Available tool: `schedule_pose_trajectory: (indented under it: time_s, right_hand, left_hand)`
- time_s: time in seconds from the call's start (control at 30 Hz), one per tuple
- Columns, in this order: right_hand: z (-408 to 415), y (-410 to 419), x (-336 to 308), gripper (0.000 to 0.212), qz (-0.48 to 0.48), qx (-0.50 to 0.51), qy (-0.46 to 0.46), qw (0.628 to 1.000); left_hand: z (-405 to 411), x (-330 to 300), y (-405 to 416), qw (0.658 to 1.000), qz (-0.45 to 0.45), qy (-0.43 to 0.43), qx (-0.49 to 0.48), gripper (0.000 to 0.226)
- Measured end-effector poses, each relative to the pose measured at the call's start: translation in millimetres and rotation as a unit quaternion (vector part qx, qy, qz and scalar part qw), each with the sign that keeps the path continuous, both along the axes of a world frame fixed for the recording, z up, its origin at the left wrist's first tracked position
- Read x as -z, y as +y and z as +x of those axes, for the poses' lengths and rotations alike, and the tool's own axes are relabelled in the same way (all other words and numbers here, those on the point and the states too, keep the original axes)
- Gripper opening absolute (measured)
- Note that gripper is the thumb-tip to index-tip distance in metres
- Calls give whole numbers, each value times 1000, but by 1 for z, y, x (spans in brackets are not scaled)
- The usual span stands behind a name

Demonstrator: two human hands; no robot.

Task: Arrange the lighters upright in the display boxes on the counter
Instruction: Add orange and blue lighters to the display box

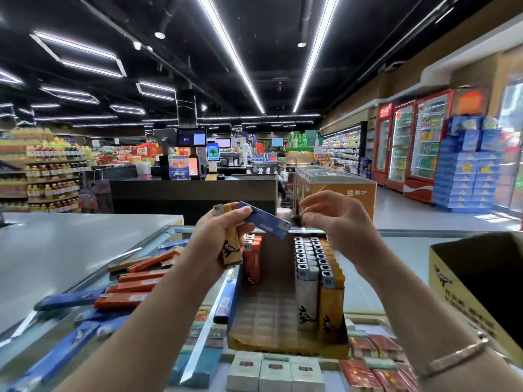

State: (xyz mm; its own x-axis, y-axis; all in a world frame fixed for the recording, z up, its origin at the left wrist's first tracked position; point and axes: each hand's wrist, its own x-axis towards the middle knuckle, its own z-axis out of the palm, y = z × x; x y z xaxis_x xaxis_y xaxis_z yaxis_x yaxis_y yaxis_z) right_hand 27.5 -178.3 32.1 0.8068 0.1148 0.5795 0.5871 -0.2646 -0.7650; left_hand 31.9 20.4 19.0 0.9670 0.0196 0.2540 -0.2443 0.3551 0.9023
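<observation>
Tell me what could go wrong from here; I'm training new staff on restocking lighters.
The left hand holds a yellow lighter and only pinches the blue lighter by one end, so it might slip. The display box has a bare middle, so the standing white lighters could topple sideways.

Under the glass top of the counter (410, 250), cigarette packs (274, 372) are laid in rows, white ones in the middle and red ones (376, 360) to the right. An open cardboard carton (464, 301) is placed at the right edge. Behind the counter, a black checkout desk (192, 190) with screens (191, 137) is seen. An orange chest freezer (336, 182) is set beside it. Red drink coolers (416, 142) are lined along the right wall, next to stacked blue boxes (467, 171). Shelves of bottled juice (51, 176) are found on the left. Long ceiling lights (232, 55) are switched on.
</observation>
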Motion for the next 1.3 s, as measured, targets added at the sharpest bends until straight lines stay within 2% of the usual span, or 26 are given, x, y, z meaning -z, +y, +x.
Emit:
schedule_pose_trajectory:
  time_s: [0.07,0.13,0.27,0.33,0.4,0.53,0.6,0.7,0.77,0.83,0.9,1.0,1.13,1.3]
  right_hand:
    - [-7,4,-5,27,-31,-64,-13,997]
    - [-11,9,-6,36,-79,-81,-40,993]
    - [-14,17,-4,53,-164,-45,-98,981]
    - [-15,22,-1,49,-174,-31,-117,977]
    - [-16,27,0,41,-152,-12,-131,980]
    - [-13,23,-5,34,13,-3,-100,995]
    - [-12,19,-6,33,58,-12,-68,996]
    - [-9,16,-5,32,58,10,-32,998]
    - [-7,14,-6,31,24,54,-40,997]
    - [-2,12,-9,29,-45,99,-72,991]
    - [1,14,-13,28,-121,117,-104,980]
    - [5,19,-18,34,-201,89,-105,970]
    - [8,25,-26,32,-317,79,-98,940]
    - [13,30,-28,34,-423,69,-63,901]
  left_hand:
    - [4,3,2,1000,-15,-4,-11,37]
    - [3,4,6,1000,-18,-7,-4,41]
    - [-1,5,8,999,-35,21,27,20]
    - [-2,6,5,998,-44,24,42,11]
    - [-3,6,3,997,-44,21,56,19]
    - [-5,7,0,998,2,-3,56,39]
    - [-6,9,-1,998,41,-22,33,31]
    - [-4,13,2,984,150,-71,-70,22]
    - [0,16,4,948,253,-119,-151,19]
    - [5,18,5,914,341,-126,-182,22]
    - [7,19,7,918,356,-85,-152,31]
    - [8,16,14,936,340,-23,-91,43]
    - [9,16,16,918,395,15,-38,37]
    - [9,16,16,900,435,16,0,25]
